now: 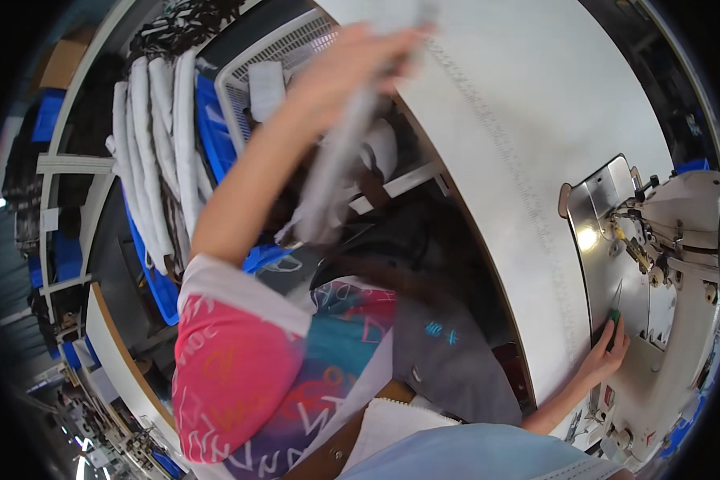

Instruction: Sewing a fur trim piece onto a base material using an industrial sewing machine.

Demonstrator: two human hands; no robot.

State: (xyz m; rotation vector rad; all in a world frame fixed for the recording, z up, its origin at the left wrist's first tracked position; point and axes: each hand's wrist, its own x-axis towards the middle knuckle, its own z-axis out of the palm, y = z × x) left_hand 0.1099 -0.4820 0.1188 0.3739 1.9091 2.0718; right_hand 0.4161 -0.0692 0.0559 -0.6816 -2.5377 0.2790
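Holding pale strip [338,172] in left hand [376,62], raised high near the table edge at top. Badly motion-blurred: cannot tell exact finger spread or the material. Trailing downward from the grip, in front of the clutter beside white table [600,88].

Gripping green-handled tool [616,317] in right hand [604,360], low at the right, fingers narrow around the handle. Pointing its thin metal tip away from the body, over metal plate [600,192] of white sewing machine [688,204]; cannot tell if touching the plate.

To the left, beyond the raised forearm: white basket [230,92] with pale and dark items inside, next to blue bin [158,296] with long white rolls [142,152] lying side by side. Below, over the lap: dark grey apron [464,360]. Near it, at left: pink sleeve [232,376].
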